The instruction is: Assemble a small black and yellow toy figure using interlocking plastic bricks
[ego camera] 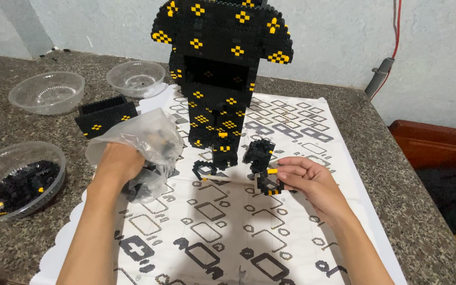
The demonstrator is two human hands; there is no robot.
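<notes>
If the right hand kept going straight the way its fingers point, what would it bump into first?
The right hand points left, holding a small black and yellow piece. Going straight on, it would probably meet the small loose black ring piece on the sheet first, then the plastic bag, though depth is unclear.

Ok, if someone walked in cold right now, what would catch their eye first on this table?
First the tall black brick figure with yellow diamond spots, standing at the back of the printed instruction sheet. Next the left hand gripping a crumpled clear plastic bag left of the figure, and the right hand pinching a small black-and-yellow brick piece in front of it. A clear bowl of loose black bricks sits far left.
</notes>
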